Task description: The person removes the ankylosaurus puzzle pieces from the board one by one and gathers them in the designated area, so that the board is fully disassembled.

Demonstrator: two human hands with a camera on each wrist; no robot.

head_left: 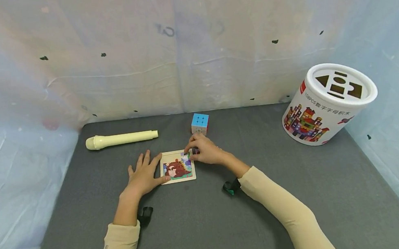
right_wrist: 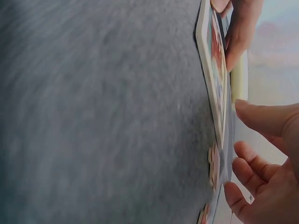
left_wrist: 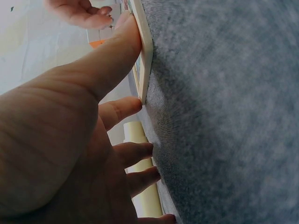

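One grey tabletop [head_left: 197, 231], pale sheeting [head_left: 226, 39] around, left grip [head_left: 144, 178] spread against puzzle [head_left: 177, 169], unclear whether right grip [head_left: 205, 150] pinches anything

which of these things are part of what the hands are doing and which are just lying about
Part of the work:
picture puzzle, touched by the left hand, with the right hand at its far right corner
loose pieces beside it, probably the puzzle's

Just lying about:
yellow microphone-shaped object
blue-topped cube
white lidded tub

Looks like a makeshift booth tbh, pale wrinkly sheeting [head_left: 230, 6] behind and on both sides of a grey table [head_left: 197, 231], dark marks [head_left: 275, 42] dotting the sheeting.
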